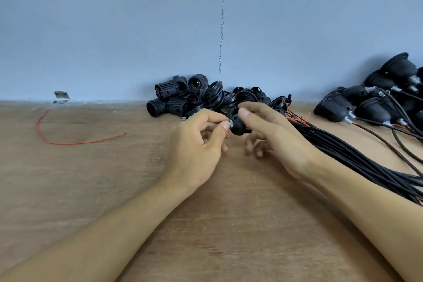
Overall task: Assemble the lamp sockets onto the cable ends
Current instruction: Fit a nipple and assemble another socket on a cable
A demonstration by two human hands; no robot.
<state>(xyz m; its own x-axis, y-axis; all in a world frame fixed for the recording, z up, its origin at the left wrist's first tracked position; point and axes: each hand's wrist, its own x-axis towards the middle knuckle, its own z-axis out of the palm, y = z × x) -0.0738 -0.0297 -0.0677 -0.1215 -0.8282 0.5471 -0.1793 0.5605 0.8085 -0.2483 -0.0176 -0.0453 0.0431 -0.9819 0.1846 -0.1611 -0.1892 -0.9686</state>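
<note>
The black socket cap (238, 128) is just above the worktop (114, 178), between your hands. Your right hand (274, 137) pinches it with thumb and fingers, and your left hand (196, 146) pinches the small metal fitting (231, 124) at its end. Started crooked, that fitting could cross-thread. It could also slip from your fingertips and roll into the pile of socket parts (194, 98) behind. The cable bundle (343, 155) beside your right wrist may snag.
</note>
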